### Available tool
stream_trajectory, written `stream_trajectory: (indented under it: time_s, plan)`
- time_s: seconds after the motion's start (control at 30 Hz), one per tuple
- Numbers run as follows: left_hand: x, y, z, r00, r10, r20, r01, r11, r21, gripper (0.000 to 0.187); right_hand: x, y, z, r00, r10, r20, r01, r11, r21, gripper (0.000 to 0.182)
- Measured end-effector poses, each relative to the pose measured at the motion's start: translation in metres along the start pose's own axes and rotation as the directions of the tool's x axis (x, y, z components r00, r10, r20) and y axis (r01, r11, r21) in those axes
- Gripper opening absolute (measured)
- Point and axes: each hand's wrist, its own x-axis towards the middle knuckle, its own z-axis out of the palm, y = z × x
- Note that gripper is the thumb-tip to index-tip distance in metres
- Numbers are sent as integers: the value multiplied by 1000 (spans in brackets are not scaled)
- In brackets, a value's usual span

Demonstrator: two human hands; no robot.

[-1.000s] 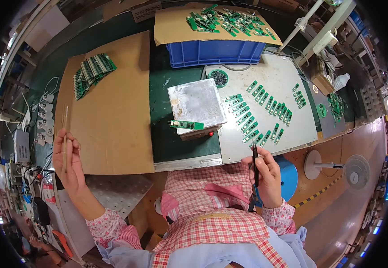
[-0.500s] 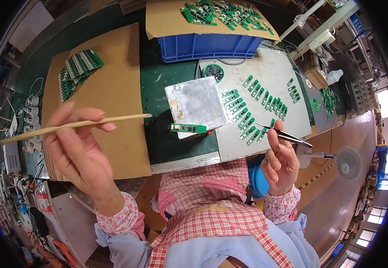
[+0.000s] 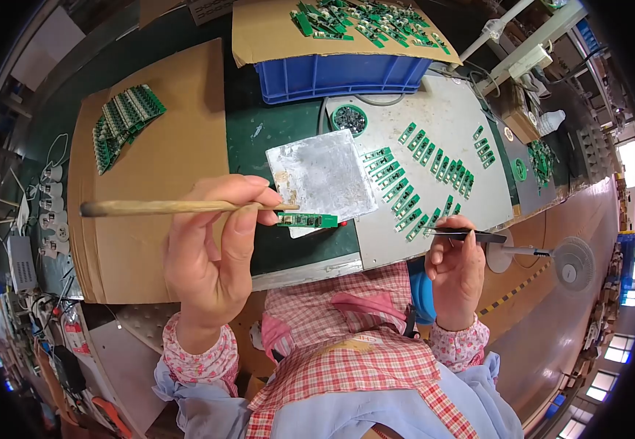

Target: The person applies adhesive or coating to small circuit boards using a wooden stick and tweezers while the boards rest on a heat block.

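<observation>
My left hand (image 3: 211, 256) pinches a thin wooden stick (image 3: 142, 208) held nearly level. The stick's right tip is over the left end of a narrow green circuit board (image 3: 317, 220); whether it touches cannot be told. That board lies along the front edge of a square silvery metal plate (image 3: 321, 172), its left end partly covered by my fingertips. My right hand (image 3: 455, 274) grips black-handled tweezers (image 3: 478, 235), whose thin tips point left, near rows of small green boards (image 3: 403, 205) on a pale panel. Nothing shows between the tips.
Brown cardboard (image 3: 186, 161) at left carries a stack of green boards (image 3: 129, 117). Behind the plate, a blue crate (image 3: 346, 77) sits under cardboard heaped with boards (image 3: 376, 22). A round green dish (image 3: 349, 119) of small dark parts stands nearby. A white fan (image 3: 572, 265) is at right.
My left hand has moved right with the stick, bringing its tip to the board on the plate. My right hand has turned slightly, the tweezers now lying more level.
</observation>
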Motion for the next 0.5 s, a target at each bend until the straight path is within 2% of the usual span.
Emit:
stream_trajectory:
  time_s: [0.07, 0.37, 0.5]
  plan:
    - [0, -1, 1, 999, 26, 25, -28, 997, 74, 22, 0, 1, -2, 1000, -9, 3, 9, 1000, -18, 36]
    - [1, 0, 5, 997, -23, 76, 16, 996, 91, 24, 1, 5, -13, 1000, -19, 3, 19, 999, -35, 36]
    - [0, -4, 9, 999, -4, 42, 0, 997, 83, 23, 1, 5, -15, 1000, -18, -1, 18, 999, -38, 36]
